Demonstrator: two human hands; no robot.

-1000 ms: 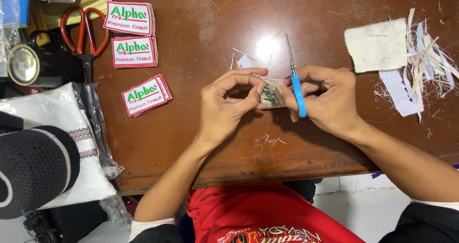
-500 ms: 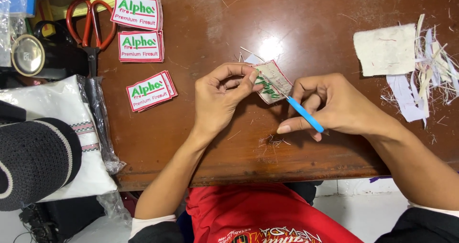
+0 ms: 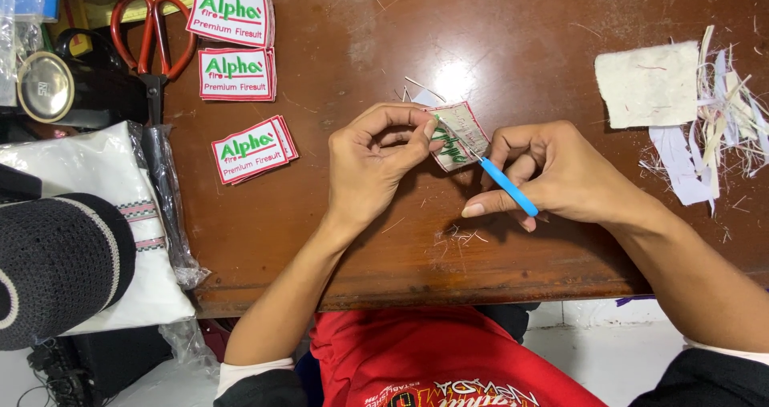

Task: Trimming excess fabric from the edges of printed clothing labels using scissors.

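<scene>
My left hand (image 3: 375, 160) pinches a small white embroidered patch (image 3: 457, 135) with a red border and green stitching, held just above the brown wooden table (image 3: 360, 22). My right hand (image 3: 553, 175) grips a thin tool with a blue handle (image 3: 509, 187); its metal tip rests on the patch's lower edge. Both hands sit near the table's middle, close to the front edge. Loose thread bits (image 3: 456, 235) lie below the hands.
Three stacks of matching patches (image 3: 232, 14) (image 3: 237, 74) (image 3: 251, 148) lie at the left. Red-handled scissors (image 3: 152, 34) and a round metal lid (image 3: 46, 86) are at far left. A white cloth square (image 3: 647, 84) and paper scraps (image 3: 725, 118) lie at right. Bagged white fabric (image 3: 88, 191) and a dark cap (image 3: 56, 263) overhang the left edge.
The patch was turned from edge-on to flatter, face toward me. The blue tool swung from upright to slanting down-right, with my right hand lowering and opening away from the left.
</scene>
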